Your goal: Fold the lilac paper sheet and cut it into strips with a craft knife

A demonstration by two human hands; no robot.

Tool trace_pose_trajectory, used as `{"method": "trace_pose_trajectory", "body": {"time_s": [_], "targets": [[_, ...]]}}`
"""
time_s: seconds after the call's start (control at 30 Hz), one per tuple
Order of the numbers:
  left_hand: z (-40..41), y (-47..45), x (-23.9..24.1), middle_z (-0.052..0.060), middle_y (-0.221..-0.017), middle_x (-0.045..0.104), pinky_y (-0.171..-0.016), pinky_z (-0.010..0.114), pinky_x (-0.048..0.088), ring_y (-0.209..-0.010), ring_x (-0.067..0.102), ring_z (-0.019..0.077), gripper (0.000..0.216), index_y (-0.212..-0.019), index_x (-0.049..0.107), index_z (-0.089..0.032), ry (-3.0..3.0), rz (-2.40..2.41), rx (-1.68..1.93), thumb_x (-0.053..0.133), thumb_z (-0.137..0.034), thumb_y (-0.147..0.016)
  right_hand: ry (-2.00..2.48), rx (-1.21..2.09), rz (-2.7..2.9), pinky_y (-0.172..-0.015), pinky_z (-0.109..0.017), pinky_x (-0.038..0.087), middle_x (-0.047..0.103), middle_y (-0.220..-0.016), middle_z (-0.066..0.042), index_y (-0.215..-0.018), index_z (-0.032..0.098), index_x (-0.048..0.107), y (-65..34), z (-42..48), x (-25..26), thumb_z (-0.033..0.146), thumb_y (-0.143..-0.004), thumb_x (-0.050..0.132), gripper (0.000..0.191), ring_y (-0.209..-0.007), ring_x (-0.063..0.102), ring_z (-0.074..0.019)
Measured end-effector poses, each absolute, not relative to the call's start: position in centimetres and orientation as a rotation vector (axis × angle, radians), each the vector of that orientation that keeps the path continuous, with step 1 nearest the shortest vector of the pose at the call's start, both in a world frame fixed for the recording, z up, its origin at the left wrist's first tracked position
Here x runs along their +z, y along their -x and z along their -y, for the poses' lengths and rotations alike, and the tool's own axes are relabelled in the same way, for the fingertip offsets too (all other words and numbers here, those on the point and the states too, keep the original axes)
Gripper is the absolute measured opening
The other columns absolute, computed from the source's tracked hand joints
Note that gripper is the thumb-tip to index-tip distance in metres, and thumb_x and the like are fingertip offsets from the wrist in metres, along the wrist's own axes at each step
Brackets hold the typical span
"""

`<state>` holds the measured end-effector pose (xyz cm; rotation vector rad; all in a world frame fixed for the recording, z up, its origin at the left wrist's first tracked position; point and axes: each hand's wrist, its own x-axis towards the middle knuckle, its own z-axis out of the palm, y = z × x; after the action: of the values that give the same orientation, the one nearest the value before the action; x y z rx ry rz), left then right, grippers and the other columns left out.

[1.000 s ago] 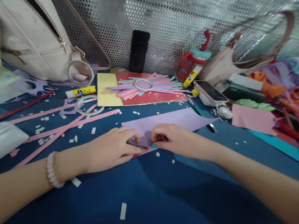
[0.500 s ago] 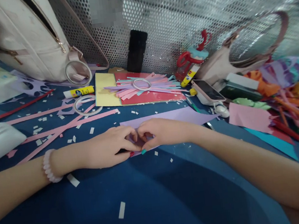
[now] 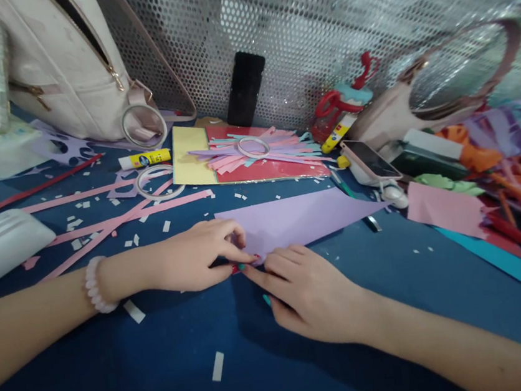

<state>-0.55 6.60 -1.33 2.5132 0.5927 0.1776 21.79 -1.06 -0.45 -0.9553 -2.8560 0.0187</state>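
Observation:
A sheet of light purple paper (image 3: 300, 213) lies flat on the blue table, its pointed end toward the right. At the paper's near left corner, my left hand (image 3: 201, 252) is closed, thumb and fingers pinching and pressing the edge. My right hand (image 3: 312, 293) rests along the near edge with its index finger stretched to that corner, close to the left fingertips. Its thumb is held apart below, the other fingers are bent, and nothing is in it. The corner itself is partly hidden under the fingers.
Behind the paper lie colored strips with a tape roll (image 3: 254, 148) on a red and yellow pack (image 3: 188, 160). A glue stick (image 3: 145, 159) and pink strips (image 3: 104, 226) are left. A power bank (image 3: 372, 161) and colored scraps (image 3: 447, 205) are right. A phone (image 3: 246, 87) leans at the back.
My right hand has moved from its pinch beside the left hand down toward me, index finger now extended along the near edge. More of the purple paper shows. The view has shifted slightly.

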Motion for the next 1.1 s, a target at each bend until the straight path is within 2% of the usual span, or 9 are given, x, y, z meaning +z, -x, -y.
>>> {"method": "trace_pose_trajectory", "body": {"time_s": [0.3,0.7,0.9,1.1], "targets": [[-6.4,0.6,-1.3,0.005,-0.118,0.053,-0.098,0.036,0.04,-0.11,0.051,0.0212,0.036,-0.114,0.069,-0.03,-2.513,-0.586,0.184,0.051,-0.014,-0.087,1.062,0.061,2.79,-0.069,-0.037,0.041,0.064,-0.089,-0.011,-0.116,0.006,0.063,-21.0,1.7,-0.8,0.019,-0.084,0.043,0.04,-0.08,0.055,-0.0225],[-6.4,0.6,-1.1,0.004,-0.119,0.052,-0.1,0.037,0.037,-0.111,0.05,0.0213,0.042,-0.117,0.067,-0.033,-2.507,-0.599,0.143,0.05,-0.012,-0.085,1.182,-0.069,2.639,-0.062,-0.037,0.036,0.065,-0.081,-0.01,-0.103,0.005,0.068,-21.9,2.6,-0.7,0.017,-0.085,0.04,0.035,-0.073,0.056,-0.0224],[-6.4,0.6,-1.1,0.004,-0.122,0.05,-0.101,0.038,0.036,-0.114,0.048,0.0226,0.043,-0.119,0.066,-0.035,-2.491,-0.629,0.099,0.051,-0.013,-0.086,1.249,-0.129,2.637,-0.062,-0.037,0.033,0.065,-0.079,-0.009,-0.106,0.004,0.068,-22.9,3.0,-0.7,0.015,-0.087,0.041,0.035,-0.072,0.057,-0.0212],[-6.4,0.6,-1.0,0.005,-0.122,0.05,-0.102,0.039,0.035,-0.114,0.048,0.0228,0.044,-0.121,0.064,-0.036,-2.512,-0.613,0.083,0.05,-0.012,-0.087,1.276,-0.19,2.607,-0.062,-0.036,0.032,0.064,-0.075,-0.008,-0.099,0.006,0.071,-23.1,2.9,-0.8,0.014,-0.087,0.041,0.033,-0.069,0.057,-0.0202]]}}
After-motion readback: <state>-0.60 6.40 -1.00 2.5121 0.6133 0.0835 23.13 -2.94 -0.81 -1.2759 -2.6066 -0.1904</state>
